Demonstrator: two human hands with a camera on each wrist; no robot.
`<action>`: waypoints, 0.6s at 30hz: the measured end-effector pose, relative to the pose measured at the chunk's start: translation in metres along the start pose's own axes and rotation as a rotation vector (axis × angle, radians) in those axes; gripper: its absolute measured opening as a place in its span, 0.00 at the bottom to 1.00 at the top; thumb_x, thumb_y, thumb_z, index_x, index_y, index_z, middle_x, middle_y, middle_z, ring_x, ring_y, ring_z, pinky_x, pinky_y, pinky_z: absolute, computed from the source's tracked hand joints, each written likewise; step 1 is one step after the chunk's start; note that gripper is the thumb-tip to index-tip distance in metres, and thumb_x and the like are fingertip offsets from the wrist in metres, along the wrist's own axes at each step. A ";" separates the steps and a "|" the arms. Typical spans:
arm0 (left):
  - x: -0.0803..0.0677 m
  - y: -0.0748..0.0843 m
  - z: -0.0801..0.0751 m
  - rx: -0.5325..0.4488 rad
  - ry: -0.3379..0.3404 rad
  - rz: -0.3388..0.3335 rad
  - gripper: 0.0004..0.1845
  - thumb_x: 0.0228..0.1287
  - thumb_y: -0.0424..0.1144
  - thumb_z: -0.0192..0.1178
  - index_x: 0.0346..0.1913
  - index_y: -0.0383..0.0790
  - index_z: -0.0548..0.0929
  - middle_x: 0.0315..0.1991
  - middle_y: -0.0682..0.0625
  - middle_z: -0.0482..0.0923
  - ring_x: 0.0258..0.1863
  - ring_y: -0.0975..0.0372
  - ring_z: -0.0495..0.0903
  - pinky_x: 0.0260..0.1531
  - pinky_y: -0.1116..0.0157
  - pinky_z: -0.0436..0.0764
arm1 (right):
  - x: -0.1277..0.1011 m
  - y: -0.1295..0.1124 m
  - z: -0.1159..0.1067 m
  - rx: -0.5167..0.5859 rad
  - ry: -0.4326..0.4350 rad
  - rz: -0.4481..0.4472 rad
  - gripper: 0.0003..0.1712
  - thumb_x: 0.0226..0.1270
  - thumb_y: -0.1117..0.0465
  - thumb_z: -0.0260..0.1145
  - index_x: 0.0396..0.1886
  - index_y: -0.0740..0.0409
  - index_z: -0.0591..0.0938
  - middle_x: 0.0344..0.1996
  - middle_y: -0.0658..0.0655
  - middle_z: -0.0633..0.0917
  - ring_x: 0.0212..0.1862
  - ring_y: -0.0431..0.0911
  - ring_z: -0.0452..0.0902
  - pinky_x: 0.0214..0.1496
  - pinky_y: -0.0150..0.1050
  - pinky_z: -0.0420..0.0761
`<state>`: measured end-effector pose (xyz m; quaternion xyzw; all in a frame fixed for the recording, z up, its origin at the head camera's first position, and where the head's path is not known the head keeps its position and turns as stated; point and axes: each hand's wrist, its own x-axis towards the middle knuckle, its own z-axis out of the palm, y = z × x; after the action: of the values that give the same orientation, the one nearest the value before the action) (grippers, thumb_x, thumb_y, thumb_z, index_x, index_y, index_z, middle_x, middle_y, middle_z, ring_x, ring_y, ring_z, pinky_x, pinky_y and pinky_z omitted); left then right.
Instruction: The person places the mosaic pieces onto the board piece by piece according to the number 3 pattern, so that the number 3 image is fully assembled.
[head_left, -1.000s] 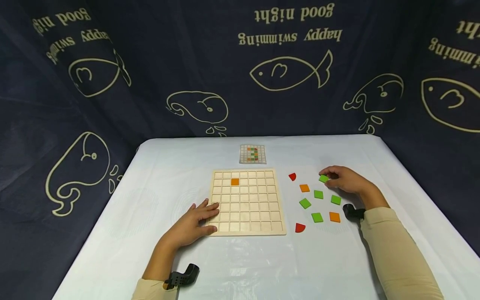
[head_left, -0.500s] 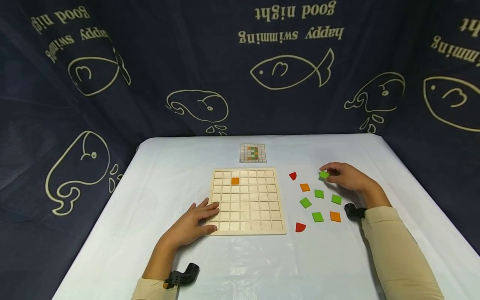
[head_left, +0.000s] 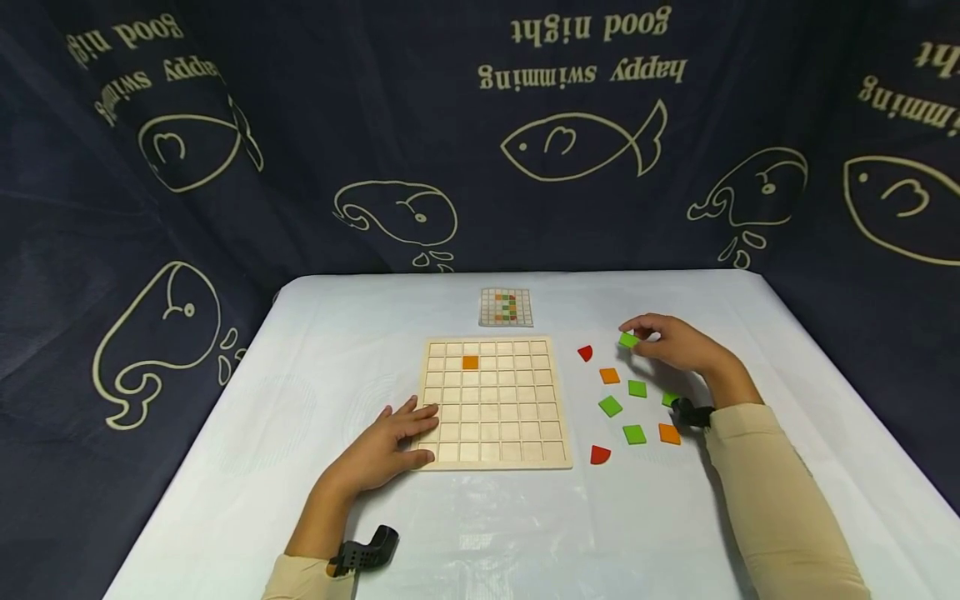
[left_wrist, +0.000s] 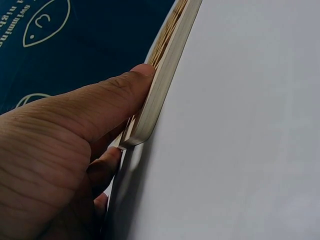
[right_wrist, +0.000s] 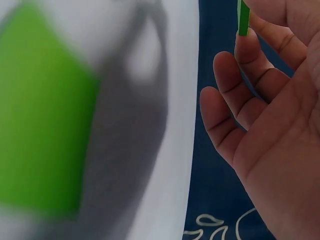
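Right hand: the right hand is raised above the table, right of the board, pinching a green square tile at its fingertips; the tile hangs clear of the surface.
Left hand: the left hand lies flat with fingers spread on the near left corner of the wooden grid board, thumb against its edge, gripping nothing.
Board: one orange tile sits in a cell near the far left.
Loose pieces: right of the board lie green squares, orange squares and red quarter-circles.
Far side: a small pattern card lies beyond the board.
Backdrop: a dark cloth printed with fish.
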<state>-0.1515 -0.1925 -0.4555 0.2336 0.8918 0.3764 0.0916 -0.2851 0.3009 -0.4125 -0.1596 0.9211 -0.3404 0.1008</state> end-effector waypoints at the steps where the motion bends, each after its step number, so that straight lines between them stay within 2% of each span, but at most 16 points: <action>1: 0.000 0.000 0.000 -0.001 0.000 -0.004 0.32 0.60 0.42 0.71 0.66 0.35 0.76 0.72 0.52 0.66 0.77 0.53 0.48 0.74 0.44 0.37 | 0.003 -0.002 0.001 0.002 -0.002 0.001 0.23 0.68 0.66 0.63 0.62 0.63 0.78 0.48 0.61 0.77 0.51 0.54 0.67 0.52 0.48 0.71; 7: 0.000 0.000 0.000 0.000 0.002 0.003 0.32 0.60 0.42 0.71 0.66 0.34 0.77 0.71 0.51 0.67 0.77 0.51 0.49 0.73 0.43 0.38 | 0.018 -0.017 0.010 0.008 -0.018 -0.030 0.23 0.66 0.67 0.62 0.62 0.63 0.78 0.47 0.60 0.76 0.52 0.54 0.67 0.55 0.50 0.70; 18: 0.000 0.000 0.000 -0.006 0.002 0.024 0.33 0.60 0.42 0.71 0.66 0.34 0.75 0.71 0.49 0.67 0.77 0.50 0.49 0.73 0.42 0.38 | 0.043 -0.047 0.028 0.045 -0.065 -0.119 0.23 0.66 0.67 0.64 0.61 0.63 0.79 0.44 0.58 0.76 0.47 0.53 0.68 0.49 0.46 0.70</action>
<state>-0.1515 -0.1926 -0.4553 0.2438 0.8878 0.3805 0.0869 -0.3064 0.2349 -0.4063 -0.2226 0.8985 -0.3609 0.1137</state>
